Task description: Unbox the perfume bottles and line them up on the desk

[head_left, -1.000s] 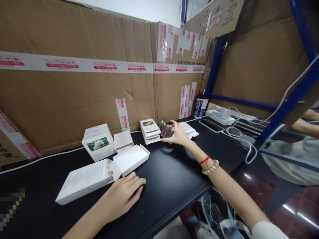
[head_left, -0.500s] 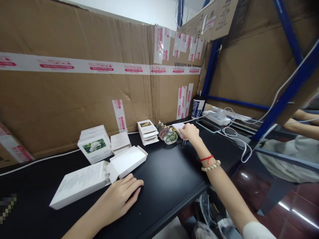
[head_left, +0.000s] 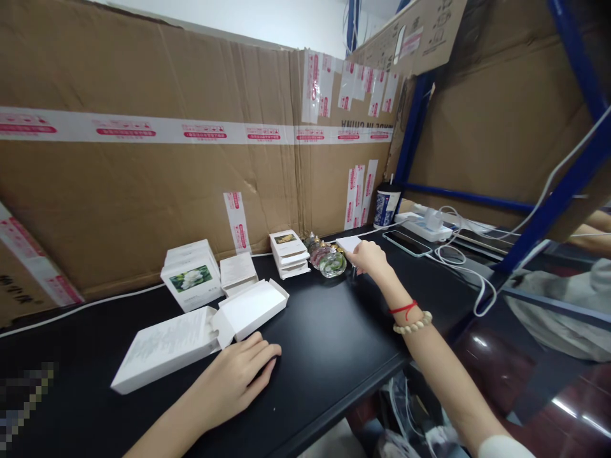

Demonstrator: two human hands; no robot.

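My left hand lies on the black table, palm down, fingers loosely stretched and holding nothing. Just beyond its fingertips are a white open-ended carton and a white box with its flaps open. My right hand is at the back of the table with its fingers closed, beside a small white box. Something thin and shiny shows under those fingers; what they pinch is hidden. To the left of it stand several round glass bottles, the nearest a clear greenish bottle.
White boxes with a flower picture, a plain white box and a small box stack line the cardboard wall. A patterned cup, a phone and a white power strip with cables sit at the right.
The view has turned slightly left, so everything appears shifted right. Both hands keep nearly the same places on the table, and the boxes and bottles have not moved.
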